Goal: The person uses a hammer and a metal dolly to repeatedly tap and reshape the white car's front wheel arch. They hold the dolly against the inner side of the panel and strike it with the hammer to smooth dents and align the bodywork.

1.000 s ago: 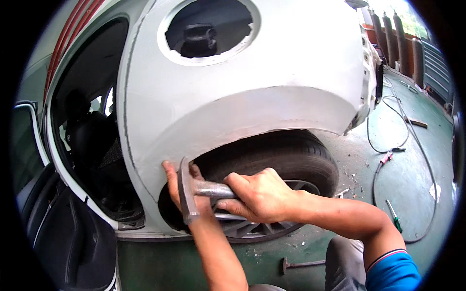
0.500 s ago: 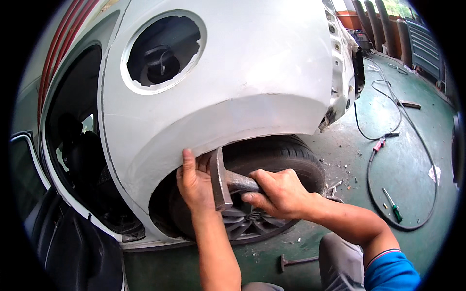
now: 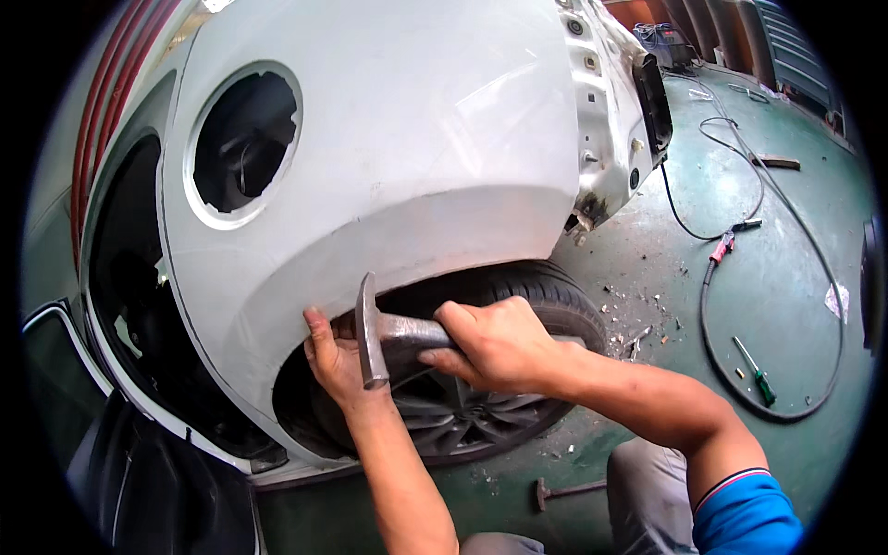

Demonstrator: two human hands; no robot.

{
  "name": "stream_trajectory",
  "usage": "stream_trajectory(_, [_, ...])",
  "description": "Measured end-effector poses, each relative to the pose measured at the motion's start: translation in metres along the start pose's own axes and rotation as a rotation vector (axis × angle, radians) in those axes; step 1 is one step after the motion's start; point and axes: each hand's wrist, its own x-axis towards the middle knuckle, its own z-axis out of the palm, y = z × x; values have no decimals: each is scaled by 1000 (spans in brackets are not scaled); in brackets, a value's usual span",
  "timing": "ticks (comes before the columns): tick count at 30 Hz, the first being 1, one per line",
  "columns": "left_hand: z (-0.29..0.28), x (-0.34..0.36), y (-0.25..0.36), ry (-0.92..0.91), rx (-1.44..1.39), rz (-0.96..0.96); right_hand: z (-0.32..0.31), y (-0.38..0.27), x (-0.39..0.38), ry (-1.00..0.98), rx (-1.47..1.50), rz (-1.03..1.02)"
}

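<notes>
We are looking down at a green workshop floor (image 3: pixel 740 194), scuffed and littered with small bits of debris near the wheel. A long black cable (image 3: pixel 823 277) is looping across it, a green-handled screwdriver (image 3: pixel 757 372) is lying inside the loop, and a second hammer (image 3: pixel 566 490) is resting on the floor just below the wheel. Filling most of the view is the white rear quarter panel (image 3: pixel 416 157) of a car, sanded dull, with the round fuel filler opening (image 3: pixel 245 143) gaping at upper left and the open door frame (image 3: pixel 129 305) darkening the left side.

Down at the wheel arch, the right hand (image 3: pixel 499 347) is clenching around the grey handle of a body hammer (image 3: pixel 384 333), knuckles up, in front of the tyre (image 3: pixel 536 305) and the alloy wheel (image 3: pixel 453 416). The hammer's long narrow head is standing nearly upright, its upper tip sitting right at the arch lip, seemingly touching it, though the angle is making that hard to confirm.

The left hand (image 3: pixel 335 361) is sitting just left of the hammer head, palm turned to the inside of the arch, thumb pressing along the panel's lower edge. Its fingers are disappearing behind the metal, so their grip cannot be told.
</notes>
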Motion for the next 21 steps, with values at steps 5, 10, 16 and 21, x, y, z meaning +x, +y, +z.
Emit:
stream_trajectory(5, [-2, 0, -4, 66, -25, -45, -22, 4, -23, 87, 55, -78])
stream_trajectory(10, [28, -18, -27, -46, 53, -76, -33, 28, -58, -2, 56, 66])
stream_trajectory(16, [56, -29, -47, -55, 32, -97, -48, 41, -103, -21, 120, 190])
stream_trajectory(21, [64, -38, -61, -154, 107, -119, -51, 44, -111, 13, 144, 215])
